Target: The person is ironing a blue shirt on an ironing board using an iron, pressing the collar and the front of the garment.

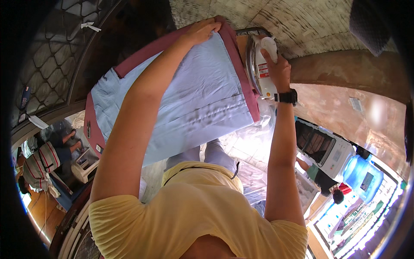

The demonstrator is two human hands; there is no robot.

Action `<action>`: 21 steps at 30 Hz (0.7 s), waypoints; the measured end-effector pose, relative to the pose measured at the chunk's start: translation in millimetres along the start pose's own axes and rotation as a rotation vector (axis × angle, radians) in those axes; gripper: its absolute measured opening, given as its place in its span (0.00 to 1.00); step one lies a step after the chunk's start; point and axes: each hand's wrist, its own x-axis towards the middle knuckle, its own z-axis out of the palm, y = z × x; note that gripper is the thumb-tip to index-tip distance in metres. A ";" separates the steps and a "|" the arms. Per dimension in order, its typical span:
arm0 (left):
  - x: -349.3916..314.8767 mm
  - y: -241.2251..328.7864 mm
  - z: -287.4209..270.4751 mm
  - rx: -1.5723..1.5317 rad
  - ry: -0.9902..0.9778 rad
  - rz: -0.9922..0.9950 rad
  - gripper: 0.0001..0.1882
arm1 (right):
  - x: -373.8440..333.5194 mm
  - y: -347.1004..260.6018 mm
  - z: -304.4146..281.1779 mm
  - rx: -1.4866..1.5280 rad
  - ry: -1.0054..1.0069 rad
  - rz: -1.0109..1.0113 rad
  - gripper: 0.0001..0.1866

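A light blue cloth (189,90) lies spread over an ironing board with a maroon cover (236,64), its near side hanging over the board's edge. At the cloth's far edge is my left hand (204,32), its fingers closed on the fabric, partly hidden by the hand itself. My right hand (279,69), with a black watch on the wrist, is wrapped round the handle of a white and chrome iron (258,69). The iron is at the board's right end, beside the cloth and apart from it, next to a dark metal frame (254,30).
Clear plastic (268,114) hangs below the iron. A dark metal lattice (47,64) rises on the left. One person in a striped shirt (45,159) is at the lower left near a pale stool (84,166); another person (323,179) is at right, near a white appliance (321,146) and a blue water jug (362,177).
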 end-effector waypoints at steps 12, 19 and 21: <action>18.9 -18.1 2.9 -0.094 -0.069 0.062 0.08 | -73.0 -78.2 64.5 -0.137 0.026 -0.176 0.27; 17.8 -29.9 2.5 -0.332 0.147 -0.215 0.07 | -36.2 -83.1 93.2 -0.212 0.084 -0.009 0.33; 13.2 -41.2 4.5 -0.381 0.235 -0.262 0.06 | -17.5 -93.2 95.9 -0.238 0.079 -0.005 0.34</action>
